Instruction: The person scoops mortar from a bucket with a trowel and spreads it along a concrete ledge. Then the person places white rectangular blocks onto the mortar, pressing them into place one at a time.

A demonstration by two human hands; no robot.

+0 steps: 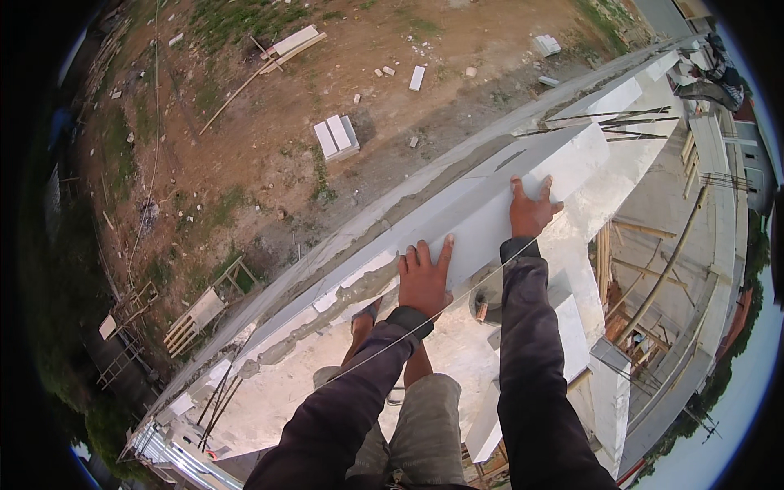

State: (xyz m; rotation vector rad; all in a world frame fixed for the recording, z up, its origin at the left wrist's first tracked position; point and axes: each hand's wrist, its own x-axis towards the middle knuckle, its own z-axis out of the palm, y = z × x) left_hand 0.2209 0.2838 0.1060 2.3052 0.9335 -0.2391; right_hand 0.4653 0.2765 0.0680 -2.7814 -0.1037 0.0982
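Note:
A long white lightweight building block (483, 219) lies along the top of the wall, in line with the wall's edge. My left hand (423, 279) rests on the near end of the block with its fingers stretched out. Farther along, my right hand (533, 214) presses on the same block, fingers spread and thumb apart. Grey wet mortar (359, 287) runs in a rough strip from the block's near end toward the lower left. A thin taut string (369, 358) crosses over my left sleeve and passes by my right cuff.
Steel bars (629, 122) stick out beyond the block, and more bars (219, 408) rise at the lower left. My foot stands beside the mortar. Far below lie dirt ground and stacked white blocks (336, 137). Another person (719, 82) is at the upper right, above wooden poles (665, 265).

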